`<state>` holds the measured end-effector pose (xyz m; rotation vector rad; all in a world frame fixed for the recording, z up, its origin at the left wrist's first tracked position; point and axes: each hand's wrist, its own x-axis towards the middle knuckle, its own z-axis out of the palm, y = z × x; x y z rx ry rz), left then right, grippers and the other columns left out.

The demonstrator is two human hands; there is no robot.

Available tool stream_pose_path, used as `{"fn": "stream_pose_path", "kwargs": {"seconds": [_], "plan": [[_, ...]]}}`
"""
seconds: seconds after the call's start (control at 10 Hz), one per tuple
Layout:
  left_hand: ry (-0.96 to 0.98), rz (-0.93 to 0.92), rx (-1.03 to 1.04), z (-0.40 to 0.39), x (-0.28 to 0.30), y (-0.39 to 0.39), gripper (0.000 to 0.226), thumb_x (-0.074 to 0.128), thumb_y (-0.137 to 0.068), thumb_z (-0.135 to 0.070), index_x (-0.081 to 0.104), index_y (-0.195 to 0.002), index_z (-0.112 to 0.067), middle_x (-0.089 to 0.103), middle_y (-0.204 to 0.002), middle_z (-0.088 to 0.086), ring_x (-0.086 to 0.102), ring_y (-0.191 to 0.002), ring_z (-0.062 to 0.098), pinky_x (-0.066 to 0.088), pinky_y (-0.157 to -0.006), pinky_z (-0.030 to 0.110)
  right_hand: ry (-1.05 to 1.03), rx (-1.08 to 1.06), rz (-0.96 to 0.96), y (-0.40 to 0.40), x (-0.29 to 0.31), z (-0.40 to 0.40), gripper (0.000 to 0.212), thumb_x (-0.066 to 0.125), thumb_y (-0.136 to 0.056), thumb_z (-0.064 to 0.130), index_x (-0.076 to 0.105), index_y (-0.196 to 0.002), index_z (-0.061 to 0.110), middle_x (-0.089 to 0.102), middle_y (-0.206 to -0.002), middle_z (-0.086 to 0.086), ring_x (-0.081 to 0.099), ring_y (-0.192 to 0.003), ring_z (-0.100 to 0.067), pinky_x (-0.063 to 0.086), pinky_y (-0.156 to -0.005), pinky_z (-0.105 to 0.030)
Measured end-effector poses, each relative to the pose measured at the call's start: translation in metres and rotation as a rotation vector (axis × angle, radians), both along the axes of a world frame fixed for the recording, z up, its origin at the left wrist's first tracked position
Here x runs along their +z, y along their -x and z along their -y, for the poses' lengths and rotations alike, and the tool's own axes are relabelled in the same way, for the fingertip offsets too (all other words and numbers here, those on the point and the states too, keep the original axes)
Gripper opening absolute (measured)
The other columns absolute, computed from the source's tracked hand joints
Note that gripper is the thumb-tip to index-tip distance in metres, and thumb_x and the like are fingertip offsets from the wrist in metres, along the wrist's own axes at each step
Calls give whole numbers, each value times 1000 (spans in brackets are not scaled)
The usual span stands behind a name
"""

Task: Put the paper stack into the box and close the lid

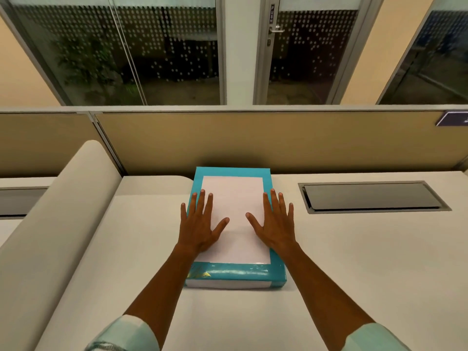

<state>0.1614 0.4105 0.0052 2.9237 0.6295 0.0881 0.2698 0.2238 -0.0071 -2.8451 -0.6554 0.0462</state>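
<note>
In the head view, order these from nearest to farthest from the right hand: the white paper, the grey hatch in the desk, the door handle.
From the right hand:
1. White paper: under the hand, touching it.
2. Grey hatch: set in the desk, to the right.
3. Door handle: far behind the partition, on the glass door.

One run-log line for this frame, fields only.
left hand: flat, open | right hand: flat, open | paper stack: inside teal box, on desk | lid: not visible
</note>
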Motion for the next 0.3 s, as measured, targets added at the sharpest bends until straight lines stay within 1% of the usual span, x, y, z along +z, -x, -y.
{"fn": "stream_pose_path", "kwargs": {"seconds": [0.1, 0.2, 0.3], "plan": [[4, 57, 3, 17, 20, 8, 105, -13, -67, -83, -3, -154, -24, -8, -164, 5, -7, -151, 26, 1, -121, 54, -19, -42, 44, 10, 21, 18, 96, 8, -75, 82, 2, -154, 27, -2, -164, 0, -1, -151, -26, -1, -119, -51], [-1, 82, -13, 36, 41, 15, 105, -13, -68, -83, -2, -154, -24, -8, -164, 4, -7, -151, 27, 1, -121, 55, -30, -45, 102, 17, 46, 39, 102, -5, -71, 84, 6, -154, 26, 1, -164, -2, 1, -151, -27, 3, -119, -52], [7, 139, -23, 54, 58, 18, 104, -11, -69, -83, 2, -154, -24, -5, -164, 4, -5, -151, 27, 1, -121, 55, -78, -65, 163, 23, 70, 56, 96, 3, -76, 81, 9, -154, 26, 2, -164, -3, 2, -151, -27, 6, -119, -53]]}}
